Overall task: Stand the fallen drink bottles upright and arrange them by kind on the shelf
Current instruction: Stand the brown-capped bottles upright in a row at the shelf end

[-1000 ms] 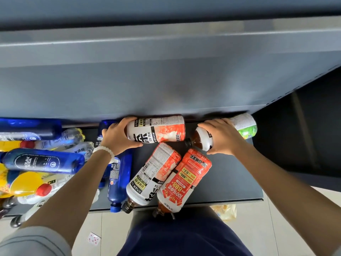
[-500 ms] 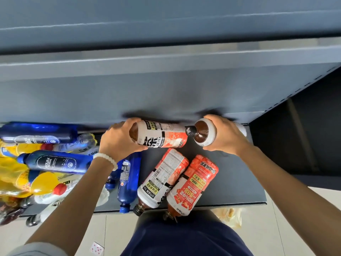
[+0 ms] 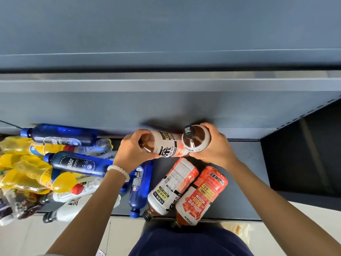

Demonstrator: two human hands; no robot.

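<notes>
My left hand grips the bottom end of an iced tea bottle with a white and orange label, which lies sideways above the dark shelf. My right hand holds a second tea bottle nearly upright, its black cap facing the camera, touching the first bottle's neck end. Two more tea bottles lie on the shelf below: a white-labelled one and a red-labelled one, caps over the front edge.
At the left lies a heap of fallen bottles: blue soda bottles, yellow drink bottles, white bottles. Another blue bottle lies beside my left forearm. A grey upper shelf overhangs the back. The right end of the shelf is bare.
My right hand has turned its bottle from lying sideways to nearly upright. My left hand has lifted its tea bottle slightly and moved it right. The view has shifted down.
</notes>
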